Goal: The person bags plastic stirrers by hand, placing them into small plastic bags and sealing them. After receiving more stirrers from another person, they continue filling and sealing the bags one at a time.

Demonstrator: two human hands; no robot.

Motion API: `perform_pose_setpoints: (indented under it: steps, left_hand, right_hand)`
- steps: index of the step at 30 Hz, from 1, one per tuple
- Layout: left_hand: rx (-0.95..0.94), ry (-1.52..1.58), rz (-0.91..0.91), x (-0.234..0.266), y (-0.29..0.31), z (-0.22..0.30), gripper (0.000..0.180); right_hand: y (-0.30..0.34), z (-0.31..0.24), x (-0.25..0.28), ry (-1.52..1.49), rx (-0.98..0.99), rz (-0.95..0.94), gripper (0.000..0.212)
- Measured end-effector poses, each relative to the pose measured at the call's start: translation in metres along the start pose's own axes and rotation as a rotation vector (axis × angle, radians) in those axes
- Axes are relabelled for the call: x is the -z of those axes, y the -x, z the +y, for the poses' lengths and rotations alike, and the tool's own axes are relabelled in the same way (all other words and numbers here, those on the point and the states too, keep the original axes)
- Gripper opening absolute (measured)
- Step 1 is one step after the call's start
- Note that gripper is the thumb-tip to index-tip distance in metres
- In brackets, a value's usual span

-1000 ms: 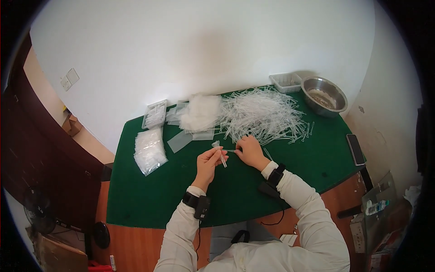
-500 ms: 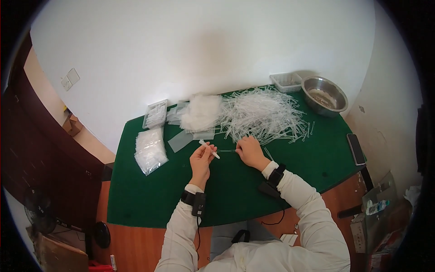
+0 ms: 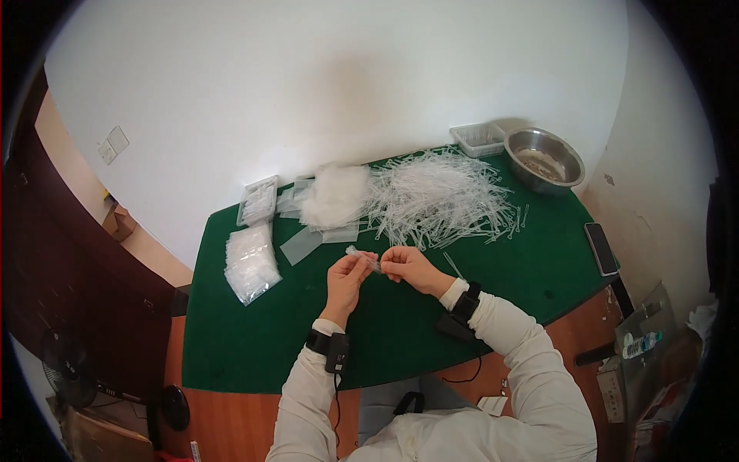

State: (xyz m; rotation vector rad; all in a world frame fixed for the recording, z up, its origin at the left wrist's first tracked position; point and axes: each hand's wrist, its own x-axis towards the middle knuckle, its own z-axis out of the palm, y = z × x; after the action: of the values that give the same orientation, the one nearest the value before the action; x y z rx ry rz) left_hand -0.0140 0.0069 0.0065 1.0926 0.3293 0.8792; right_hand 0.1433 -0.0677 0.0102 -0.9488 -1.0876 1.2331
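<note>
My left hand (image 3: 344,282) pinches a small piece of clear, crinkled plastic (image 3: 357,252) above the green table. My right hand (image 3: 412,268) is closed beside it, fingertips drawn together at the plastic's near right end. What sits between those right fingertips is too small to make out. Beyond both hands spreads a large heap of thin clear plastic sticks with looped ends (image 3: 439,196). To its left lies a fluffy pile of thin translucent sheets (image 3: 336,197), with a few flat sheets (image 3: 301,246) around it. Two loose sticks (image 3: 453,264) rest by my right wrist.
At the left, a stack of clear plastic bags (image 3: 252,262) lies before a clear tray of white pieces (image 3: 259,202). A clear plastic tub (image 3: 476,141) and a steel bowl (image 3: 544,159) stand at the back right. A phone (image 3: 601,249) lies near the green table's (image 3: 262,350) right edge.
My right hand has moved left, bringing its fingertips up to my left hand. The white tube-like piece seen earlier in my left hand no longer shows; crinkled clear plastic shows there instead.
</note>
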Motion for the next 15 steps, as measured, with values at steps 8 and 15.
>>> perform_pose_setpoints:
  steps: [8, 15]
  left_hand:
    - [-0.026, -0.054, -0.014, -0.0033, 0.0025, 0.0023, 0.016]
    - [-0.022, -0.111, -0.014, -0.0045, 0.0043, 0.0022, 0.016]
  right_hand:
    - [0.0002, -0.0005, 0.0006, -0.056, -0.039, -0.007, 0.009]
    - [0.0013, -0.0011, 0.0003, -0.03, -0.094, -0.004, 0.011]
